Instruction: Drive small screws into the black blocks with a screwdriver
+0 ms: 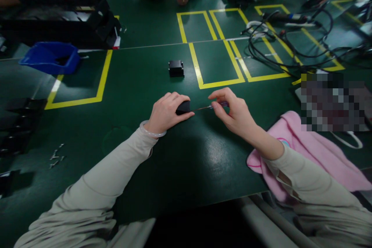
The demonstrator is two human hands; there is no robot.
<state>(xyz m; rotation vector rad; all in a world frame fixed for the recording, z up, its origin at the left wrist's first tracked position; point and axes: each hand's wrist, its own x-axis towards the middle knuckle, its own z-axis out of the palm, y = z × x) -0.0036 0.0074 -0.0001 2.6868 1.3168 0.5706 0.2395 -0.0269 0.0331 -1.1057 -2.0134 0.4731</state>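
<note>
One small black block (185, 107) is on the green worktop (180, 186), directly in front of the person, with its right end exposed. The left hand (168, 113) has its fingers closed around the block, thumb along the near side and the others over the top and far side. The right hand (233, 112) has its fingers drawn in loosely about the handle of a slim screwdriver (203, 107), the index finger standing a little off it; the shaft runs nearly level to the exposed end of the block. Whether the tip is seated in a screw cannot be determined, as that spot is too small to read. For sound work, the shaft should be kept square to the end face, with steady pressure along its axis and the turning done by the fingers rather than the wrist. The left hold appears adequate to resist twist; one reservation concerns the left thumb, whose tip sits just beside the shaft (a slip would likely find it first). Moving it slightly back along the block would be prudent. A second black unit (176, 68) stands beyond the hands, apart from them, and a few small metal pieces (55, 157) lie loose well to the left; both are judged clear of the working line and call for no correction.
</note>
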